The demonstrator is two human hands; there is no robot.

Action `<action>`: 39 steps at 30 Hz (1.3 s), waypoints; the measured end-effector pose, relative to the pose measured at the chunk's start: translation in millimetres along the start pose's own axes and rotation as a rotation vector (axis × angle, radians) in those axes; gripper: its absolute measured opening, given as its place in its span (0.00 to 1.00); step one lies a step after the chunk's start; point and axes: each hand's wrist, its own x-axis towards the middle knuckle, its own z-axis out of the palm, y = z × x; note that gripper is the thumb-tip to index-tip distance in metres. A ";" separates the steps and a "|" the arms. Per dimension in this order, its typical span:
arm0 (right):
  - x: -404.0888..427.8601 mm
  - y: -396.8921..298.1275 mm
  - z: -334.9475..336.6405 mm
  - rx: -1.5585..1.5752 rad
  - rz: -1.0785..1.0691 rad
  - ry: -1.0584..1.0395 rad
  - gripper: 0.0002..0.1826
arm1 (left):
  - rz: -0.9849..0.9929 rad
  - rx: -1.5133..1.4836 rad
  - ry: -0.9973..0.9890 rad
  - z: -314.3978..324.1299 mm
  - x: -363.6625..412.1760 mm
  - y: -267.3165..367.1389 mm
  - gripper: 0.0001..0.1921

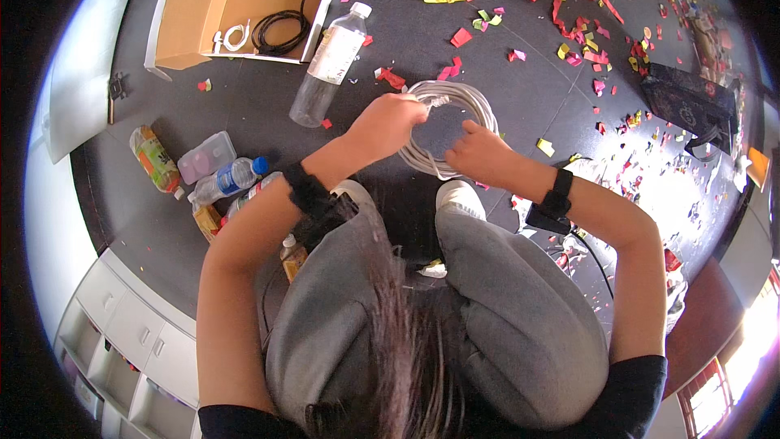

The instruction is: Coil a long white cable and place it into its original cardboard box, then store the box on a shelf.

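A coiled pale grey network cable (484, 113) is before me, just above the dark floor or resting on it; I cannot tell which. My left hand (393, 122) is closed around the upper left of the coil. A plug with a clear connector (439, 101) shows beside its fingertips, inside the ring. On the lower right side, my right hand (481, 155) has its fingers curled over the loops, with the thumb raised towards the middle. Both palms are hidden. A plastic bottle with a white cap (332, 64) lies on the floor to the left of the coil.
An open cardboard box (210, 6) holds a black cable (281, 32) and a white cable (234, 38). Several bottles and a clear plastic case (207, 155) lie at left. Paper confetti (461, 37) litters the floor. A black box (688, 100) stands at right.
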 end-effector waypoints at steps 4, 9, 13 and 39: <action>4.1 -0.8 -5.6 -0.050 -0.039 0.049 0.03 | 0.170 0.358 -0.069 8.1 5.7 -1.0 0.11; 1.8 0.5 -18.8 -0.035 -0.036 0.042 0.03 | 0.076 0.390 0.010 4.3 9.3 0.0 0.11; 4.9 2.7 -29.2 -0.042 0.001 0.103 0.04 | 0.164 0.342 0.099 -3.0 14.4 -8.8 0.07; 2.2 36.7 -43.9 -0.247 -0.077 0.223 0.08 | -0.615 0.147 0.012 -28.2 55.7 -34.2 0.16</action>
